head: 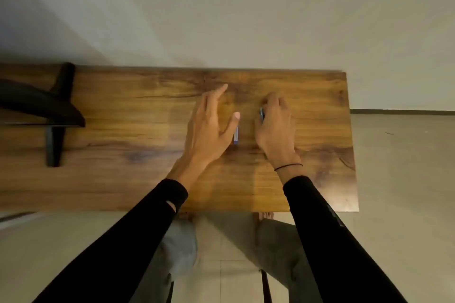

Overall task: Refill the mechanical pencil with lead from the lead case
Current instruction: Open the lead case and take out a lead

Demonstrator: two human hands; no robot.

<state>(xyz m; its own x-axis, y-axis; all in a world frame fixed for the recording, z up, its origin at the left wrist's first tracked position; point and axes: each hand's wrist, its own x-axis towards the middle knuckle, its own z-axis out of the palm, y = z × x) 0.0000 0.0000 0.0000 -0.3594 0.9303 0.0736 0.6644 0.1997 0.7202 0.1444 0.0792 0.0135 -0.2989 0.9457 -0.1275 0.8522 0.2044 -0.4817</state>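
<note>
Whole frame softened by motion blur. A thin blue-white object on the table is partly covered by the left hand; its identity cannot be told. A dark blue item is mostly enclosed by the right hand. A black object is cut off at the left edge.

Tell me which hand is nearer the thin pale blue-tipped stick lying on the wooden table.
Left. The left hand hovers open with its thumb right over the thin pale blue-tipped stick; the right hand sits apart to its right, curled around a small dark object.
</note>
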